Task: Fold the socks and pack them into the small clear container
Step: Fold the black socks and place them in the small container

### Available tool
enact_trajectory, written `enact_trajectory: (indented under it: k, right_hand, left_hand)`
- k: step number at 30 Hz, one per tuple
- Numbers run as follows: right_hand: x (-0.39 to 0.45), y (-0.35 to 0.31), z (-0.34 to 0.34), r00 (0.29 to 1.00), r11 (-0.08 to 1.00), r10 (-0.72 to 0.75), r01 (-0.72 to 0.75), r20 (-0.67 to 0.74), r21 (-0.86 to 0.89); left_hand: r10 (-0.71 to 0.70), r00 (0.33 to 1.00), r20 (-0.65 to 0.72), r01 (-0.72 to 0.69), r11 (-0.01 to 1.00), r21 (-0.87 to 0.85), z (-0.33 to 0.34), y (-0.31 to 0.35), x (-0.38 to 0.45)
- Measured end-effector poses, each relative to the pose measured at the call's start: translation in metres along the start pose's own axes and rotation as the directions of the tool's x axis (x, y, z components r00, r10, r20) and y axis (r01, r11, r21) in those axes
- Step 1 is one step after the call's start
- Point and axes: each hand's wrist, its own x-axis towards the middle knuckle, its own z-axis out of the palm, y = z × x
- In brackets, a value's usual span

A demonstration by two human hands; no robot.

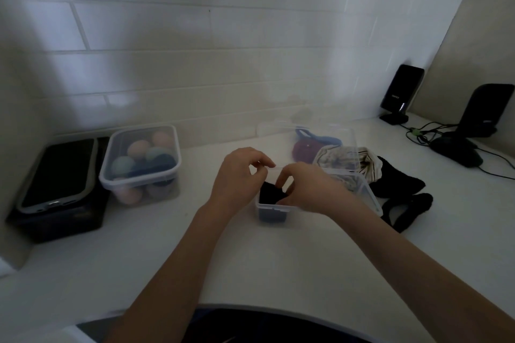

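Note:
A small clear container stands on the white counter in the middle. A folded dark sock sits in its left end. My right hand is over the container with its fingers pinching the top of that sock. My left hand hovers at the container's far left rim, fingers curled, and whether it touches the sock is unclear. Right of the container lie a white patterned sock, loose black socks, and a red and blue sock.
A clear lid leans over the sock pile behind the container. A closed clear box of rolled socks and a black case stand at left. Two black stands with cables occupy the far right corner. A tiled wall runs behind.

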Motion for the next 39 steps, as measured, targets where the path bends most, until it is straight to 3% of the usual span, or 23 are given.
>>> enact_trajectory:
  k: [8, 18, 24, 30, 33, 39]
  right_hand:
    - [0.0, 0.003, 0.0, 0.999, 0.989, -0.024, 0.017, 0.047, 0.148]
    - [0.008, -0.005, -0.001, 0.981, 0.98, -0.095, 0.122, 0.167, -0.157]
    - [0.014, -0.005, -0.004, 0.981, 0.925, -0.141, 0.179, 0.134, -0.336]
    - [0.009, 0.005, -0.008, 0.972, 0.962, -0.168, 0.198, 0.162, -0.187]
    - [0.008, 0.013, -0.012, 0.978, 0.985, -0.17, 0.17, 0.118, 0.012]
    - [0.003, 0.023, -0.017, 0.983, 0.969, -0.183, 0.175, 0.032, 0.175]
  left_hand:
    - [-0.022, 1.0, -0.009, 0.022, 1.0, -0.021, 0.002, 0.001, 0.002]
    - [-0.036, 0.999, 0.009, 0.036, 0.999, -0.035, 0.0, 0.003, 0.001]
    - [-0.03, 0.999, 0.011, 0.031, 0.999, -0.033, 0.0, 0.003, 0.001]
    - [-0.05, 0.999, 0.017, 0.051, 0.996, -0.074, -0.001, 0.003, 0.001]
    - [-0.075, 0.997, 0.002, 0.075, 0.991, -0.113, -0.002, 0.005, 0.001]
    - [-0.114, 0.993, -0.044, 0.102, 0.973, -0.207, -0.006, 0.01, 0.001]
